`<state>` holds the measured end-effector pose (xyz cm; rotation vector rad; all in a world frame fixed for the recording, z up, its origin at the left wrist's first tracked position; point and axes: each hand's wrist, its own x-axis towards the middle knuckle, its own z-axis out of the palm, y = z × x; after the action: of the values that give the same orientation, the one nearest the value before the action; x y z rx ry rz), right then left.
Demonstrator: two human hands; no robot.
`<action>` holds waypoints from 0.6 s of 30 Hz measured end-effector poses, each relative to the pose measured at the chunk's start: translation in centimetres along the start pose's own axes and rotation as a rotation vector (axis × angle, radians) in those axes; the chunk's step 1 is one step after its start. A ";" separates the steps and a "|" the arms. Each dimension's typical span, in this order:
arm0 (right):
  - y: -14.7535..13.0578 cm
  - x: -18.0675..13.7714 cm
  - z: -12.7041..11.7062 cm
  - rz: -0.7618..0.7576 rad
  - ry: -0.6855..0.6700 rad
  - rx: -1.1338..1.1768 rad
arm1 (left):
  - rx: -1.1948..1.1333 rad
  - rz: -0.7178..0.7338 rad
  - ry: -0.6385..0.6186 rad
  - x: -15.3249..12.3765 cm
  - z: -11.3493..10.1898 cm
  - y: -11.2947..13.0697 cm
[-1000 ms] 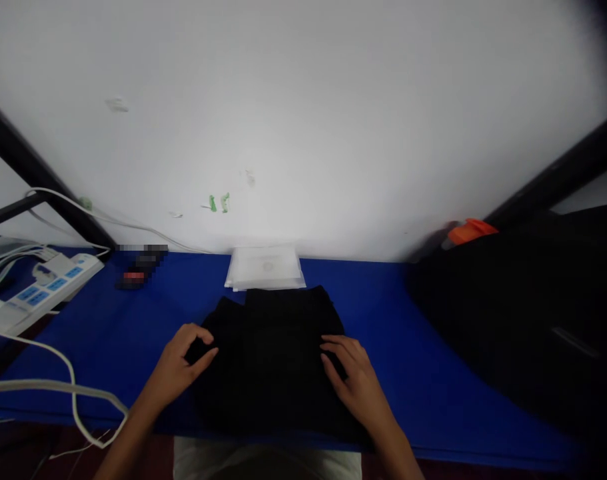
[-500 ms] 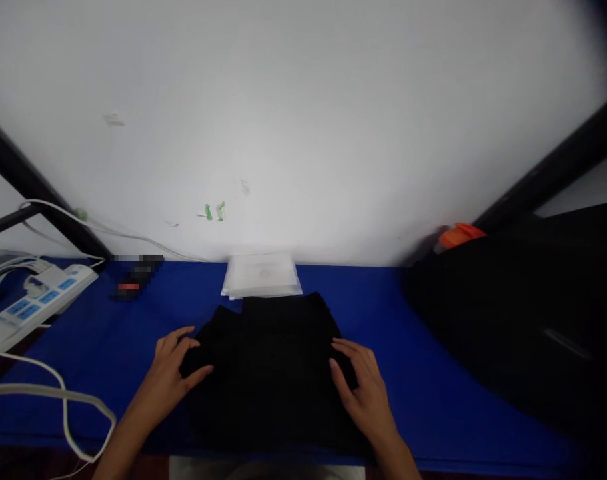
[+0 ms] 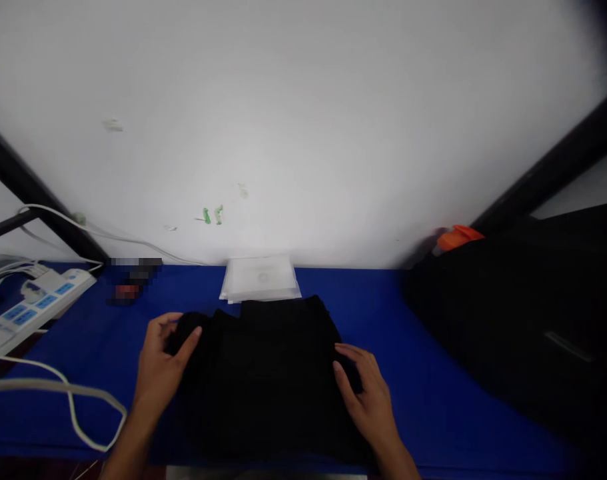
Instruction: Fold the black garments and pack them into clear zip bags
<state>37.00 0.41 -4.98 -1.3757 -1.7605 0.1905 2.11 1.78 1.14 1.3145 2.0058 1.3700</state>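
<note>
While the black garment [image 3: 268,373] lies folded in the lower middle of the head view, on the blue table [image 3: 423,373], the left hand [image 3: 160,363] pinches its left edge, thumb and fingers closed on a fold of cloth. At the garment's right side the right hand [image 3: 368,393] rests flat on it, fingers spread, gripping nothing. Just beyond the garment, against the white wall [image 3: 303,120], sits a stack of clear bags [image 3: 260,279]. A power strip [image 3: 28,307] and white cable [image 3: 73,400] occupy the left edge; a dark heap [image 3: 523,320] fills the right, an orange cap [image 3: 458,237] behind it.
</note>
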 end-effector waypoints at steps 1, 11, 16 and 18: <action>0.0 0.0 0.0 0.001 0.002 0.001 | -0.024 0.057 -0.029 -0.7 0.9 0.4; 0.0 -0.2 -0.1 0.045 -0.003 0.014 | 0.095 0.303 -0.234 -4.0 3.4 -0.5; 0.1 -0.1 -0.1 0.080 -0.006 0.037 | 0.456 0.259 -0.159 -4.4 3.3 -2.3; 0.1 -0.1 0.0 0.091 -0.005 0.046 | 0.538 0.285 -0.217 -4.5 3.6 -2.6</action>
<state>37.10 0.36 -5.12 -1.4243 -1.6890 0.2820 5.67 -0.46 -3.56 1.9486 2.1732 0.7551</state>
